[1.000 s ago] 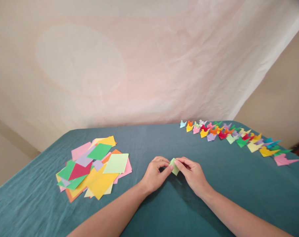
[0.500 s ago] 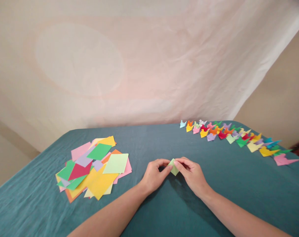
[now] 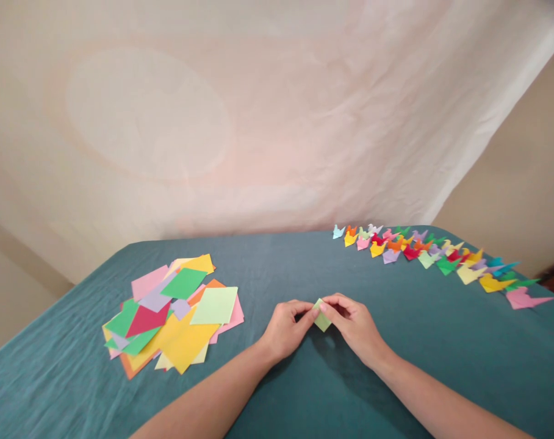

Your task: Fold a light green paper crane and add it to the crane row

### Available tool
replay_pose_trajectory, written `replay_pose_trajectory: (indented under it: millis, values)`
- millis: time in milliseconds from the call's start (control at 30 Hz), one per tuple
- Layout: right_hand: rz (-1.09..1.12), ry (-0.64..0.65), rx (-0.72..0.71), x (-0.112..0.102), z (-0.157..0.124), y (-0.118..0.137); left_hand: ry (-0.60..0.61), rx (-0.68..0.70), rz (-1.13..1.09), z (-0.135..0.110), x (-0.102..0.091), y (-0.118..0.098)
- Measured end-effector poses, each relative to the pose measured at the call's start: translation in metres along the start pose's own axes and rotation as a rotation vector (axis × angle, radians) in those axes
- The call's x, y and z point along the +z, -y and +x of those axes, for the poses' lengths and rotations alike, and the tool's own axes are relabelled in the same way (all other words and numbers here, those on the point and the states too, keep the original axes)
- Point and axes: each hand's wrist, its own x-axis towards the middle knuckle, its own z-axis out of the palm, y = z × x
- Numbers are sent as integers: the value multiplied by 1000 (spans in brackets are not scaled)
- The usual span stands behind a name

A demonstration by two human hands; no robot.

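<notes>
Between my two hands is a small folded piece of light green origami paper (image 3: 323, 321), shaped like a diamond with one corner pointing down. My left hand (image 3: 288, 328) pinches its left edge between thumb and fingers. On the opposite side, my right hand (image 3: 354, 323) grips the upper right edge, its thumb lying over the front. The fingertips behind the paper are hidden.
Loose coloured paper squares (image 3: 180, 341) lie in an overlapping heap on the left. Several rows of folded paper birds (image 3: 446, 262) stand along the back right. A teal cloth (image 3: 277, 268) covers the table, and a pale sheet (image 3: 268, 122) hangs behind it.
The whole scene sits slightly lower in the view. Both hands keep hold of the green paper, which has turned a little between the fingers.
</notes>
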Motion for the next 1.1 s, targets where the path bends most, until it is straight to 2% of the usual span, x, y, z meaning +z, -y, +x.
replay_pose_trajectory:
  millis: [133,267,400,533,733,933,1100]
  values:
    - [45,108,53,-6,8,3,34,-12,-20,1,-3,-2]
    - [37,227,43,-13,24,9,65,-10,24,10,-11,-3]
    - [35,229,21,-16,43,11,71,-23,58,24,-18,1]
    - [3,216,30,-16,58,2,61,-28,14,34,-20,12]
    - [-160,224,10,-16,73,-18,-49,-72,-54,38,-19,31]
    - [-370,193,-158,-13,77,-23,-45,40,171,37,-19,30]
    - [-560,175,-207,-9,76,-28,-69,120,321,36,-19,31]
